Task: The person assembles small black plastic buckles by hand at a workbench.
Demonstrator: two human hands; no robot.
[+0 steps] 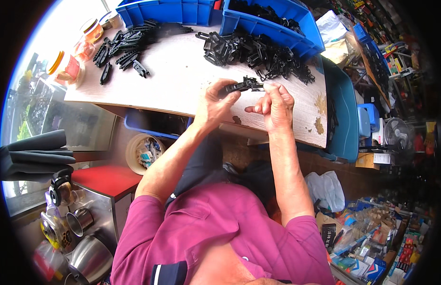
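Above the table's near edge, my left hand grips a black plastic clip-like part between thumb and fingers. My right hand is closed in a pinch at the part's right end; whether a separate small piece sits between those fingertips is too small to tell. A heap of long, slim black plastic pieces lies at the far left of the table. Farther right spreads a tangled pile of black plastic parts, just beyond my hands.
Two blue bins stand along the table's far side, the right one holding black parts. Lidded jars line the left end. A teal tub adjoins the right edge. Below the table's left side are a blue crate and a round bucket.
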